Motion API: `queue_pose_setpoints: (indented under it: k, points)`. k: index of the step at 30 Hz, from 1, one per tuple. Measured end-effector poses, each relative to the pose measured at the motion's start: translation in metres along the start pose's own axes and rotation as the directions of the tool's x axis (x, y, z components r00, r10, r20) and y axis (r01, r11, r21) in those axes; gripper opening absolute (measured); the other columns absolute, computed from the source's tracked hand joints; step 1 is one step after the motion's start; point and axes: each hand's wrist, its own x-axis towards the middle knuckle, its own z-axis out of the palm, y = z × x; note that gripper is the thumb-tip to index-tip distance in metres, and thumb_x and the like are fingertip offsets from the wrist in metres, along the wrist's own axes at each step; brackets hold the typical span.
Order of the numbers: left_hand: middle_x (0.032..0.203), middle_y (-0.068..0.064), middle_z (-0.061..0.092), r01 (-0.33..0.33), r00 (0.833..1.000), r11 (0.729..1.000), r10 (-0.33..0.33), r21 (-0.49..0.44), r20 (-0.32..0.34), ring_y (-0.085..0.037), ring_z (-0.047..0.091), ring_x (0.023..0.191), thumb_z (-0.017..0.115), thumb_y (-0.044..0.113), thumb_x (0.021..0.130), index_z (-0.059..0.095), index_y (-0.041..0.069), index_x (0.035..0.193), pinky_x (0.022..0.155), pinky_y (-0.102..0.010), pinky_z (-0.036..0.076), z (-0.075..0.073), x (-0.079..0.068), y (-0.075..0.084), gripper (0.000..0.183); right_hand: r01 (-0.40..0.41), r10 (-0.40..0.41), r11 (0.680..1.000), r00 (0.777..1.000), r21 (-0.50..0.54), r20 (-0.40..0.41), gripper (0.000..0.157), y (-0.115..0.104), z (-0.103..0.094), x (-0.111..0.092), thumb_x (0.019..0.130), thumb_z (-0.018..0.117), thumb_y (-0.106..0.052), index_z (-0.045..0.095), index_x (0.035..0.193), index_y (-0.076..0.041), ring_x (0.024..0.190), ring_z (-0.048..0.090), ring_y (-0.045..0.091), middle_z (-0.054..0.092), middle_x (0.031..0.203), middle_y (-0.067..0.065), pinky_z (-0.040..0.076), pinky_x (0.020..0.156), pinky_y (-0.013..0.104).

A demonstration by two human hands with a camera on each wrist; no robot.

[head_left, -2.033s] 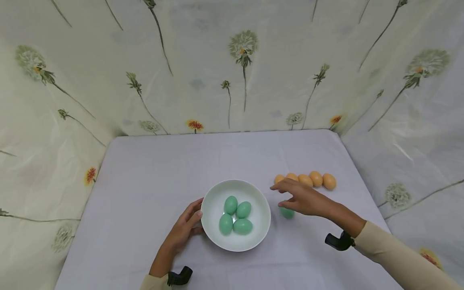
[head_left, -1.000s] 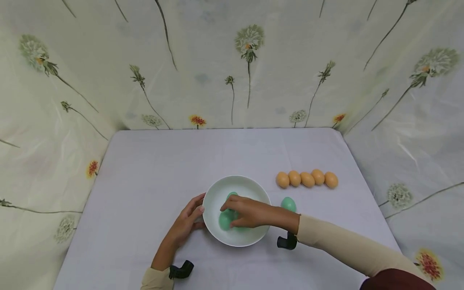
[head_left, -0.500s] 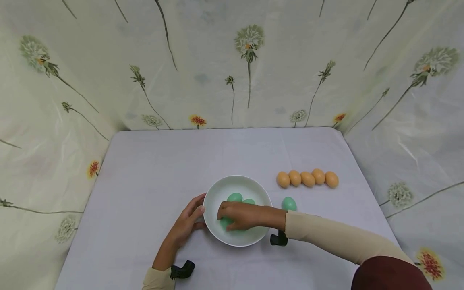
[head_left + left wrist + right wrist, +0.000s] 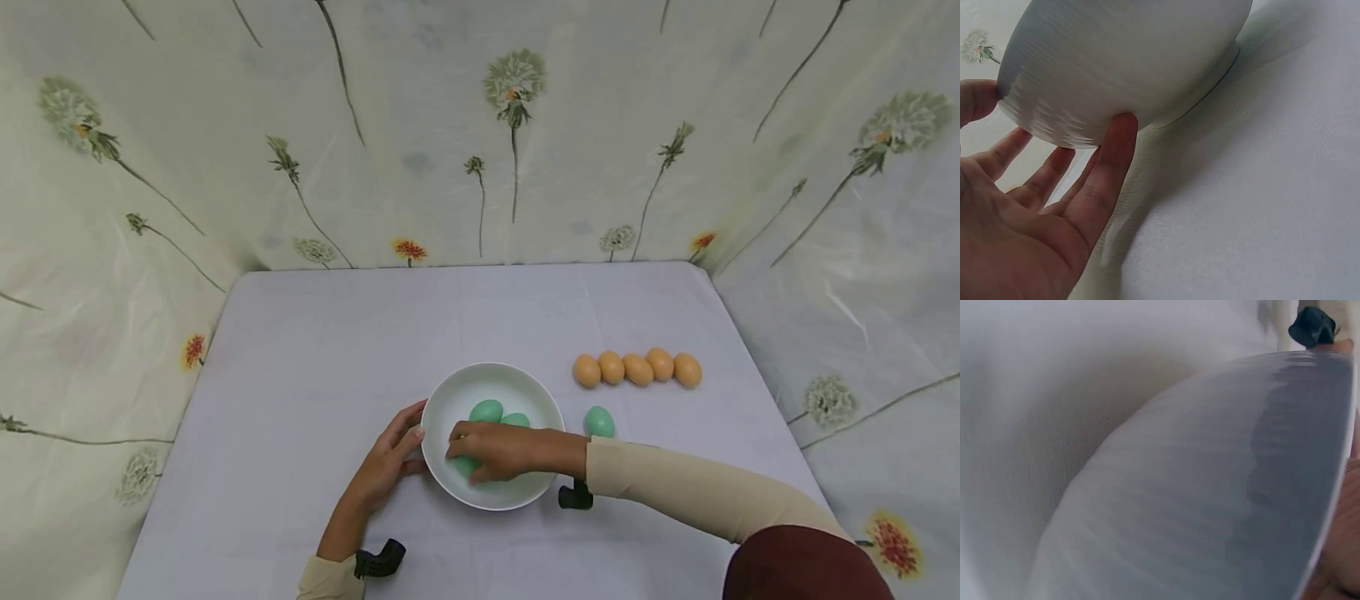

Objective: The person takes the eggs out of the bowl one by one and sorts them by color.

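Observation:
A white bowl (image 4: 447, 396) with several green eggs (image 4: 487, 410) in it stands at the middle of the table. My left hand (image 4: 381, 462) holds its left side, thumb at the rim and the other fingers spread along the outer wall, as the left wrist view also shows. Inside the bowl, my right hand (image 4: 495, 450) has its fingers curled over a green egg (image 4: 463, 467), which peeks out between fingers and thumb. That hand hides part of the eggs. In the right wrist view the bowl's outer wall (image 4: 1179, 487) blocks most of it.
To the right of the bowl a single green egg (image 4: 599, 422) lies on the white tablecloth (image 4: 337, 333), beside my right sleeve. Behind it, several orange eggs (image 4: 638, 369) form a row. A flower-printed curtain (image 4: 420, 183) surrounds the table's back and sides.
My right hand has moved left from beside the bowl into it, then sunk lower over the eggs, its fingers curling. The eggs inside have shifted slightly. My left hand stays on the bowl.

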Motion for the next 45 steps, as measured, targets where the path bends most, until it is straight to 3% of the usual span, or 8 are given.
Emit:
queue_pose_setpoints:
  k: [5,13,18,23,27,34,39,45]
  points:
    - [0.156,-0.012,0.038,-0.002,1.0,1.0,0.002,0.013,-0.007,-0.023,0.059,0.119,0.051,0.035,0.104,0.037,0.023,0.153,0.084,-0.039,0.058,0.001,0.0,0.0,0.052,0.008,-0.008,1.0,1.0,-0.016,-0.004,0.04,0.002,0.0,-0.002,0.087,0.078,-0.018,0.068,0.125,-0.016,0.12,0.06,0.016,0.06,0.132,0.004,0.049,0.099,0.023]
    - [0.155,-0.011,0.039,0.002,1.0,1.0,-0.002,-0.003,-0.023,-0.018,0.061,0.118,0.053,0.036,0.104,0.038,0.023,0.153,0.084,-0.04,0.059,0.003,0.001,-0.002,0.053,0.007,-0.005,0.998,1.0,0.058,-0.028,0.043,0.004,-0.014,-0.015,0.089,0.076,-0.017,0.065,0.13,-0.014,0.129,0.056,0.017,0.058,0.138,0.003,0.047,0.105,0.027]
    - [0.154,-0.008,0.041,0.01,0.999,1.0,-0.01,0.003,-0.032,-0.02,0.06,0.119,0.053,0.036,0.103,0.039,0.027,0.152,0.085,-0.04,0.059,0.003,0.0,-0.002,0.051,0.028,-0.019,0.993,0.997,0.118,-0.079,0.043,0.011,-0.028,-0.033,0.09,0.074,-0.018,0.064,0.131,-0.013,0.131,0.054,0.021,0.057,0.141,0.005,0.046,0.107,0.034]
    - [0.153,-0.005,0.042,0.019,0.999,1.0,-0.019,0.003,-0.031,-0.023,0.059,0.121,0.054,0.035,0.103,0.041,0.03,0.15,0.085,-0.042,0.059,0.003,0.0,-0.002,0.049,0.049,-0.021,0.986,0.984,0.162,-0.174,0.043,0.024,-0.047,-0.064,0.09,0.074,-0.019,0.064,0.131,-0.012,0.13,0.056,0.021,0.057,0.141,0.006,0.048,0.105,0.035]
    - [0.154,-0.007,0.042,0.016,0.999,1.0,-0.016,0.002,-0.027,-0.025,0.059,0.121,0.054,0.035,0.103,0.04,0.028,0.151,0.085,-0.043,0.059,0.003,0.0,-0.001,0.05,0.016,0.028,0.985,0.968,0.174,-0.251,0.044,0.038,-0.063,-0.095,0.09,0.075,-0.018,0.063,0.132,-0.012,0.126,0.059,0.022,0.057,0.142,0.007,0.053,0.098,0.035]
    - [0.152,-0.005,0.044,0.027,0.999,1.0,-0.027,-0.005,-0.042,-0.025,0.058,0.122,0.055,0.033,0.103,0.044,0.031,0.148,0.085,-0.043,0.059,0.003,0.001,0.001,0.047,-0.12,0.202,0.96,0.922,0.253,-0.329,0.047,0.063,-0.076,-0.148,0.089,0.076,-0.015,0.062,0.134,-0.009,0.131,0.054,0.03,0.055,0.144,0.011,0.056,0.095,0.036]
    - [0.152,-0.006,0.044,0.029,0.998,1.0,-0.029,-0.001,-0.049,-0.023,0.061,0.117,0.056,0.032,0.103,0.043,0.029,0.149,0.083,-0.042,0.059,0.003,0.0,-0.001,0.048,-0.144,0.281,0.917,0.895,0.371,-0.345,0.047,0.084,-0.064,-0.178,0.089,0.075,-0.007,0.06,0.133,-0.003,0.132,0.05,0.039,0.053,0.143,0.019,0.057,0.092,0.036]
    - [0.152,-0.008,0.043,0.038,0.998,0.999,-0.038,-0.012,-0.041,-0.022,0.062,0.116,0.056,0.033,0.102,0.042,0.027,0.15,0.083,-0.042,0.059,0.004,0.001,-0.002,0.05,-0.224,0.371,0.889,0.864,0.399,-0.342,0.052,0.109,-0.042,-0.202,0.086,0.076,-0.006,0.059,0.135,-0.001,0.133,0.048,0.041,0.055,0.141,0.02,0.057,0.09,0.041]
